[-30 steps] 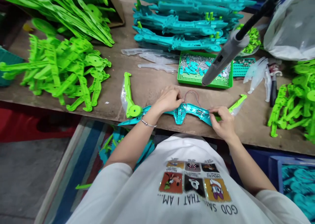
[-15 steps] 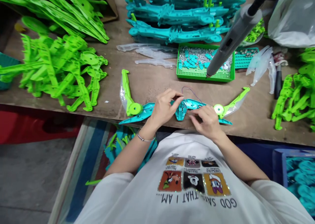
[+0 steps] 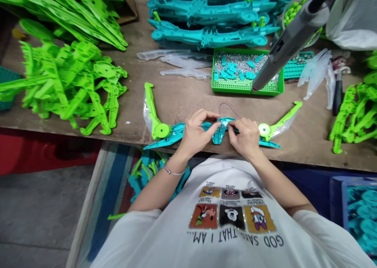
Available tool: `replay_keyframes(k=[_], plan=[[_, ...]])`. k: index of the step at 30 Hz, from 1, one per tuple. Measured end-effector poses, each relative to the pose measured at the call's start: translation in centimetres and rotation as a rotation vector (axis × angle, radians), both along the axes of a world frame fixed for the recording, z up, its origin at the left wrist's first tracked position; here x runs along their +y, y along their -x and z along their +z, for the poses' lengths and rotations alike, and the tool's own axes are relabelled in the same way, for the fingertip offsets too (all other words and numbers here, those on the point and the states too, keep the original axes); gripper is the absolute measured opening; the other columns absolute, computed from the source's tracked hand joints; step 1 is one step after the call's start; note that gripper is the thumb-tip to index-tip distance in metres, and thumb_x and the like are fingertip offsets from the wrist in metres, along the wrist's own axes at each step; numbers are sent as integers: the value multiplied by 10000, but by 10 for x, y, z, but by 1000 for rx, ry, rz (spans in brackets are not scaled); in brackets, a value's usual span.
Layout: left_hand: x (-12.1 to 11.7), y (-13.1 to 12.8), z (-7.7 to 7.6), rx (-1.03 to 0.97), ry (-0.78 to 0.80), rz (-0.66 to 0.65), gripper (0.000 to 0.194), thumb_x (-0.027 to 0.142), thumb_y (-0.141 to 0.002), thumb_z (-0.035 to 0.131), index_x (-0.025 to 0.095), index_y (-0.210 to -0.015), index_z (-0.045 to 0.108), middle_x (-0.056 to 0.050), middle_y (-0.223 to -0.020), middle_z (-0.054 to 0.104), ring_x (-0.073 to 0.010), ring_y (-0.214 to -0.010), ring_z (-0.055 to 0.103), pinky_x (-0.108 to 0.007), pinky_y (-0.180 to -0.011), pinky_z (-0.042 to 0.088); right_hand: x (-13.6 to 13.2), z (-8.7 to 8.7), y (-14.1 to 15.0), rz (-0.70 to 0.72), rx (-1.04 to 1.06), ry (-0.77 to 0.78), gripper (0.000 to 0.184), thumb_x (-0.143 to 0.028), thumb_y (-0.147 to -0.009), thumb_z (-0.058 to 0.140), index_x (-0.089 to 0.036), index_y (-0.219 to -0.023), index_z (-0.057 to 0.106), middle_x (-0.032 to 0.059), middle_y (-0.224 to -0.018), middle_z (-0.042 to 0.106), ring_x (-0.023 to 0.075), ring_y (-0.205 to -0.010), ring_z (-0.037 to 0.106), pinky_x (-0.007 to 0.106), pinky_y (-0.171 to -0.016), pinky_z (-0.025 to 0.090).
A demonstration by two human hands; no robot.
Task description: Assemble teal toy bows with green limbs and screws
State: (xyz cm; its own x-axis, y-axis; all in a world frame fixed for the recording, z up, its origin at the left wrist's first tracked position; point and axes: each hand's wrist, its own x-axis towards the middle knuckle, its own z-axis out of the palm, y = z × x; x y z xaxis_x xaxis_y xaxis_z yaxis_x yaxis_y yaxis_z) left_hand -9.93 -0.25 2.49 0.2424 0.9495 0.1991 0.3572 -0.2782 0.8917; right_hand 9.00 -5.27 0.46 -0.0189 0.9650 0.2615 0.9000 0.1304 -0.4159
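A teal toy-bow-like plastic shell [image 3: 217, 137] lies open side up along the table's front edge. Lime green arms with clear plastic pieces are fitted at its two ends: the left arm [image 3: 150, 107] and the right arm [image 3: 284, 121]. My left hand [image 3: 194, 132] is over the shell just left of its middle, fingertips pinched at a thin wire [image 3: 226, 103] that loops up behind the shell. Just right of the middle, my right hand [image 3: 245, 137] has thumb and forefinger closed down at the shell; what they hold is too small to tell.
Behind the shell stands a green basket [image 3: 247, 89] of screws and small teal pieces, with a hanging electric screwdriver [image 3: 282, 50] above it. Stacked teal shells [image 3: 209, 36] lie farther back. Lime green parts are heaped left [image 3: 73, 81] and right [image 3: 350, 115]; clear pieces [image 3: 185, 73] lie between.
My right hand has moved left from the shell's right end to near its middle, and its fingers have closed. My left hand stays near the middle, fingers pinched at the wire.
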Motion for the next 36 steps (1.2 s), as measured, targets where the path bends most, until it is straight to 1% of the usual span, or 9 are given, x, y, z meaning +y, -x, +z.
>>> replay_keyframes(k=[7, 11, 15, 17, 20, 24, 27, 31, 36], plan=[[-9, -1, -3, -19, 55, 84, 124, 263, -895, 767, 208, -1004, 747, -23, -949, 739, -152, -871, 703, -282, -816, 564, -16, 15, 6, 79, 264, -67, 249, -195, -918, 614, -180, -1158, 680, 52, -892, 742, 203, -809, 670, 365, -764, 484], [-27, 0, 5, -39, 49, 19, 134, 301, -913, 765, 224, -1019, 734, -28, -961, 738, -159, -884, 709, -296, -831, 570, -20, 7, 19, 133, 350, -104, 316, -234, -963, 624, -208, -1277, 638, 72, -982, 762, 207, -850, 707, 368, -797, 580], [-37, 8, 8, -4, 37, -124, 151, 303, -972, 695, 246, -1112, 700, -42, -1014, 774, -182, -947, 736, -334, -895, 584, -21, -5, 23, 146, 344, -117, 279, -183, -965, 602, -226, -1230, 679, 90, -1052, 785, 220, -952, 735, 380, -864, 614], [-30, 13, 8, 13, 32, -139, 182, 278, -1004, 631, 245, -1178, 666, -49, -1017, 771, -183, -933, 738, -330, -864, 591, -22, -9, 23, 153, 350, -115, 282, -128, -954, 575, -228, -1187, 700, 78, -1029, 787, 208, -946, 738, 366, -857, 618], [-3, 17, 7, 174, -129, -180, 290, 171, -988, 559, 243, -1253, 652, -72, -1093, 726, -212, -1020, 699, -378, -924, 573, -26, -14, 23, 155, 347, -115, 281, -106, -952, 561, -232, -1147, 720, 64, -998, 784, 197, -928, 740, 355, -843, 618], [37, 11, 4, 437, -246, -524, 505, 47, -924, 502, 278, -1345, 657, -131, -1410, 584, -294, -1311, 563, -530, -1104, 478, -28, -17, 22, 146, 334, -143, 272, -120, -963, 569, -241, -1153, 722, 60, -994, 783, 197, -929, 745, 360, -855, 624], [50, 3, -2, 383, -257, -664, 366, 125, -984, 533, 249, -1293, 685, -139, -1357, 606, -264, -1287, 588, -464, -1078, 513, -29, -17, 21, 153, 358, -203, 282, -108, -959, 584, -226, -1184, 706, 69, -999, 778, 184, -918, 741, 335, -840, 631], [51, -1, -12, 263, -307, -597, 207, 252, -1039, 556, 180, -1133, 726, -122, -1152, 690, -195, -1072, 686, -328, -928, 565, -34, -16, 19, 181, 382, -241, 294, -127, -951, 638, -215, -1227, 688, 74, -1012, 782, 182, -922, 745, 328, -839, 635], [45, 4, -17, 226, -288, -456, 172, 280, -1032, 591, 184, -1052, 731, -77, -999, 739, -170, -934, 710, -297, -852, 555, -42, -14, 14, 160, 367, -220, 365, -190, -940, 699, -234, -1298, 645, 80, -1039, 781, 203, -921, 753, 373, -832, 646]])
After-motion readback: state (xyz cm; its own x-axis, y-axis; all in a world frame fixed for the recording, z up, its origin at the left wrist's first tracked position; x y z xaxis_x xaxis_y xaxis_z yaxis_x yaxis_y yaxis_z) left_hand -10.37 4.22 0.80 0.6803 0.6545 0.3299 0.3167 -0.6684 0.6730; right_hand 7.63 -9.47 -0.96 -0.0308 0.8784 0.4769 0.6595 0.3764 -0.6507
